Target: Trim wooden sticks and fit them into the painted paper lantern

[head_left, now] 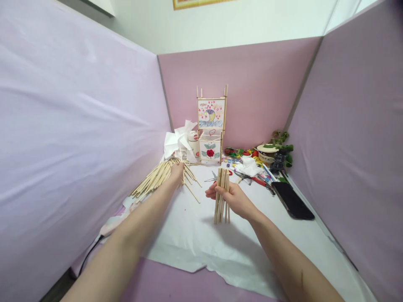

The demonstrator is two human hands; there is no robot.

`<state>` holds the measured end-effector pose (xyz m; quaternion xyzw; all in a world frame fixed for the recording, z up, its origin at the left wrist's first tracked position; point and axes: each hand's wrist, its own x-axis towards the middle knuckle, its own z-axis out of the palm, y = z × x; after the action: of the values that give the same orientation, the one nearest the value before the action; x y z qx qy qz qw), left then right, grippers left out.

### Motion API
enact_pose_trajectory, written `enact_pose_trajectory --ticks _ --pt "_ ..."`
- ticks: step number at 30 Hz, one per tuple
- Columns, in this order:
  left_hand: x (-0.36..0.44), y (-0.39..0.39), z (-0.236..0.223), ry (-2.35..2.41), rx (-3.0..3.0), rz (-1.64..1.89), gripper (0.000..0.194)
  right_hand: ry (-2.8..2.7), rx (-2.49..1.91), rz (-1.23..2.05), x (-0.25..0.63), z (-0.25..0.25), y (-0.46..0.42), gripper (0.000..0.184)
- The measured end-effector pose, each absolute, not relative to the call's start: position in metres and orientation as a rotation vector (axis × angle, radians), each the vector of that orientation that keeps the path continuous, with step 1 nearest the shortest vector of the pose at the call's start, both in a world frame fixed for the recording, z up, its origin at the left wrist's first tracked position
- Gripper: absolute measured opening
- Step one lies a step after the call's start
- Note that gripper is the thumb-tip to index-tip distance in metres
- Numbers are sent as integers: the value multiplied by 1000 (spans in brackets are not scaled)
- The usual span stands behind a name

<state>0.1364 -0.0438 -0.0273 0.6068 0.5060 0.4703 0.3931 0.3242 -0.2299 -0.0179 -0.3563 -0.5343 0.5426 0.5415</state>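
Note:
My right hand (231,197) is closed around a bundle of short wooden sticks (222,205), held upright over the white cover, its fingertips showing on the left side. At the far left, my left hand (177,168) reaches to the edge of a loose pile of wooden sticks (154,178). Its fingers are pinched together at a stick there, partly hidden by the hand itself. Behind both hands stands a two-tier stick frame (226,110) with a moon drawing (210,113) above and a red rose drawing (210,153) below.
Scissors (211,178) lie behind the bundle. To the right are red-handled pliers (258,181), crumpled tissue (248,166), a lidded bowl (266,156) and a black phone (292,200). White tissue (179,140) and a jar (194,144) stand at back left. Fabric-covered walls (252,84) enclose the table.

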Motion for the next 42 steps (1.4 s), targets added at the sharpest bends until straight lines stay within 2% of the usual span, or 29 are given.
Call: enact_pose_trajectory --ticks 7,13,20,26,31,37,42 --pt "148 -108 -33 752 1176 1242 29 -1259 -857 1273 326 -20 -228 34" --pt "147 -136 -16 564 1029 1198 29 -1271 -860 1253 324 -19 -231 37" --pt "151 -176 -42 757 1409 1334 14 -1303 -903 1203 323 -18 -233 36" --pt "165 -207 -77 728 1472 1233 18 -1504 -1028 937 324 -15 -235 33" --pt "172 -213 -87 699 1506 1152 20 -1458 -916 1163 324 -15 -237 38" --pt "172 -211 -94 740 1572 1110 25 -1410 -805 1250 320 -17 -238 35" --pt "172 -212 -90 720 1639 966 21 -1356 -748 1289 314 -18 -241 30"
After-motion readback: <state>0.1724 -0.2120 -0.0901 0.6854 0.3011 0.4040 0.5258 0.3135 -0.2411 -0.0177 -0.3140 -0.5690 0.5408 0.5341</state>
